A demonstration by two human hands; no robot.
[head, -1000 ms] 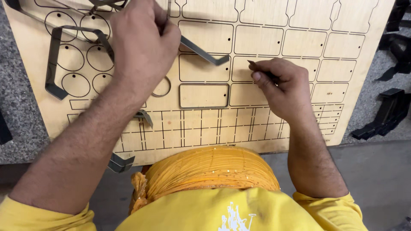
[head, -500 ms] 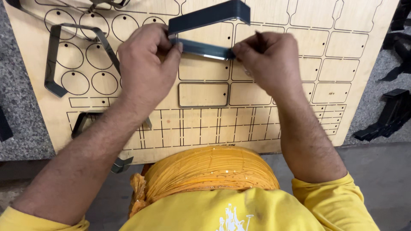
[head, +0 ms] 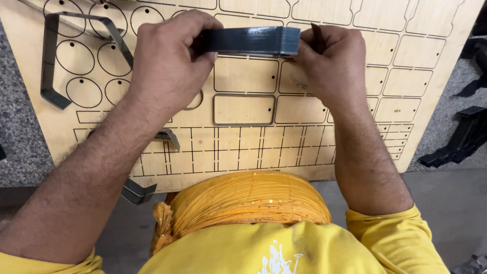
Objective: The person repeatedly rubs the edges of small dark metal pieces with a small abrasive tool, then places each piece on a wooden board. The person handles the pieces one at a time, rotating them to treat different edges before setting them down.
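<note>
Gripping steel strip (head: 248, 40) — both ends

1. A grey speckled surface (head: 20, 127) carries a large plywood board (head: 436, 66) cut with slots outlining rounded rectangles, ovals and a grid of small strips; the board's near edge sits just above the person's lap.
2. On the board at upper left lies a bent metal strip (head: 48, 66), folded into an open frame; a smaller bent strip (head: 167, 136) lies lower on it; another strip piece (head: 136, 192) pokes out at the near edge.
3. Dark bent strips (head: 461, 139) lie on the grey surface at right.
</note>
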